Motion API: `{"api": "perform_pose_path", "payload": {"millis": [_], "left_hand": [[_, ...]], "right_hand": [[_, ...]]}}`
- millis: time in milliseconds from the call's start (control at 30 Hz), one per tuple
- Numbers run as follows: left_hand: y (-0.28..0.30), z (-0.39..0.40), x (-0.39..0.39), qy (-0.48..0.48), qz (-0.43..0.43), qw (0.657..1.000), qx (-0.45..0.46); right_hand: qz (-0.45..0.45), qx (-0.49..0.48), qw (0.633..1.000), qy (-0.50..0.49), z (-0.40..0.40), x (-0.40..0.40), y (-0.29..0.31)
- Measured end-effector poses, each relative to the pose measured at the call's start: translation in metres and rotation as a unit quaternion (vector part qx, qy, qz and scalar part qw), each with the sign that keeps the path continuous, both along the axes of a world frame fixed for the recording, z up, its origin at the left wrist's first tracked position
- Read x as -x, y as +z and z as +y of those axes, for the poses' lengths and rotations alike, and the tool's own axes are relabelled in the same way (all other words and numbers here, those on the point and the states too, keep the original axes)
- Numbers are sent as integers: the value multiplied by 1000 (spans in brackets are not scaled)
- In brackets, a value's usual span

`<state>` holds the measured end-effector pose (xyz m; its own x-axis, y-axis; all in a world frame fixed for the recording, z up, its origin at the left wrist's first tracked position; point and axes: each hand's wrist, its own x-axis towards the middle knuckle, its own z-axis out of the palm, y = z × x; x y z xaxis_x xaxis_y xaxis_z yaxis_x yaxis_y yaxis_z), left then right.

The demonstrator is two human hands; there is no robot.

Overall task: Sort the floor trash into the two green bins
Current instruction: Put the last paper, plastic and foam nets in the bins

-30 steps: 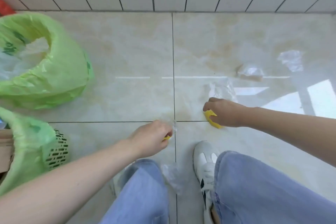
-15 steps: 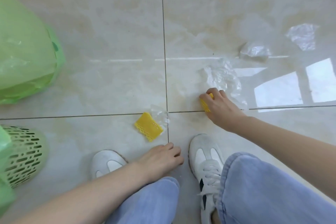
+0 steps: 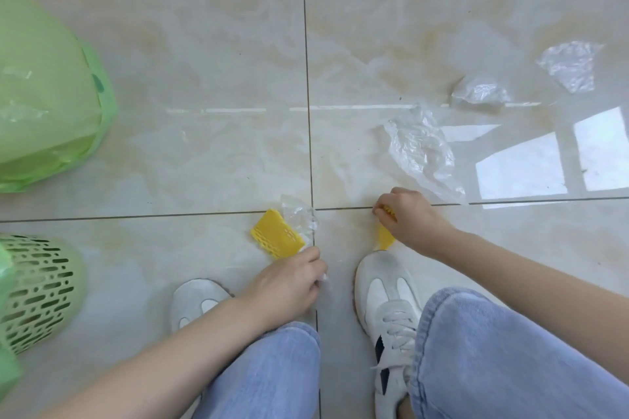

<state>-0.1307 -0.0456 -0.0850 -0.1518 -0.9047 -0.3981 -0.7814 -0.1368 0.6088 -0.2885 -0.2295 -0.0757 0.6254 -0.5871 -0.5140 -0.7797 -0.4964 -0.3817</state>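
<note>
Yellow foam net (image 3: 277, 237) lies on the tile beside my left hand (image 3: 289, 282), which pinches clear wrap; right hand (image 3: 406, 218) clenches a second yellow piece for one bin trip.

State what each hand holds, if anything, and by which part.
The right hand grips a yellow foam net by its upper end. The left hand pinches clear plastic wrap; which part cannot be told.

Head view — looking steeply down, close over floor (image 3: 204, 78).
</note>
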Motion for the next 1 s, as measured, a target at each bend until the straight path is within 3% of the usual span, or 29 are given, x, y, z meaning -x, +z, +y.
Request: {"api": "perform_pose_path", "payload": {"millis": [167, 467, 733, 900, 1000], "left_hand": [[9, -11, -9, 148, 65, 986, 40], [19, -6, -46, 301, 15, 952, 47], [-3, 4, -60, 222, -83, 970, 58], [-14, -6, -61, 134, -80, 985, 70], [-12, -12, -57, 173, -52, 981, 69]], "right_hand": [[-89, -59, 993, -56, 17, -14, 6], [-158, -94, 979, -83, 27, -65, 16], [-98, -133, 985, -49, 40, -91, -7], [-78, -129, 989, -10, 49, -92, -15], [-84, -111, 990, -23, 45, -87, -15]]}}
